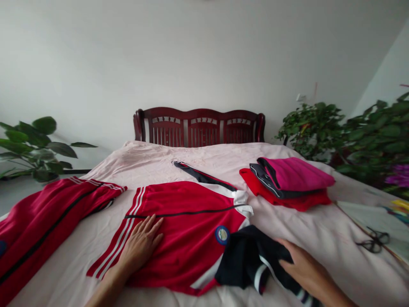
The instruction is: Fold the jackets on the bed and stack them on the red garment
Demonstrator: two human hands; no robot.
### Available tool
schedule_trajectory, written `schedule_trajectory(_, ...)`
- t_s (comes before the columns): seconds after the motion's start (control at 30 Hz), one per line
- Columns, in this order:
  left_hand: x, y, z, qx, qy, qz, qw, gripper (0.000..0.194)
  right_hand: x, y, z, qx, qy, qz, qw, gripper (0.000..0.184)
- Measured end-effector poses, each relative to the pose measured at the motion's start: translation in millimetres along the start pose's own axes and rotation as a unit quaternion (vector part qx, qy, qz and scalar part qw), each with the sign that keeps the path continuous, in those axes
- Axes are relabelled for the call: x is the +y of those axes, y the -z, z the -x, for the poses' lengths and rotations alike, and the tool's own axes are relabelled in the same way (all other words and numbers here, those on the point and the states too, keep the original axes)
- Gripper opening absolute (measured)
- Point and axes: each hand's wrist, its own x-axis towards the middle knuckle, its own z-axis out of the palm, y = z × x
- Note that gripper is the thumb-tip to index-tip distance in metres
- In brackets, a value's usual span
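The left hand (140,243) lies open and flat, fingers spread, pressing on the red track jacket (188,238) just under the palm; that pressure pins the fabric so it lies smooth on the bed. White stripes run along the jacket's edge just left of this hand. The right hand (303,268) lies over a dark sleeve (252,260) with white bands, fingers slightly curved. It seems to rest on the cloth, though I cannot tell whether it pinches any. The sleeve is bunched just left of the right hand, beside a round blue badge (222,235) on the jacket. Ahead of both hands, the jacket's white collar (241,199) is rumpled, and its other sleeve (200,175) stretches out straight, lying flat. Farther left of the left hand, red track trousers (41,226) lie spread out. Ahead of the right hand, a magenta garment (295,175) sits on a folded red garment (255,181), squared up as a stack. Black-handled scissors (373,241) lie well right of the right hand, and a dark wooden headboard (200,128) stands beyond everything.
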Motion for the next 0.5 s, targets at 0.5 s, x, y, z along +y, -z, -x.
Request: schedule_trajectory(0.5, -0.2, 0.0, 2.3, 0.03, 0.002, 0.012, 0.999, 0.051, 6.3, 55.5, -12.6, -0.06, 0.046, -0.036, 0.996, 0.025)
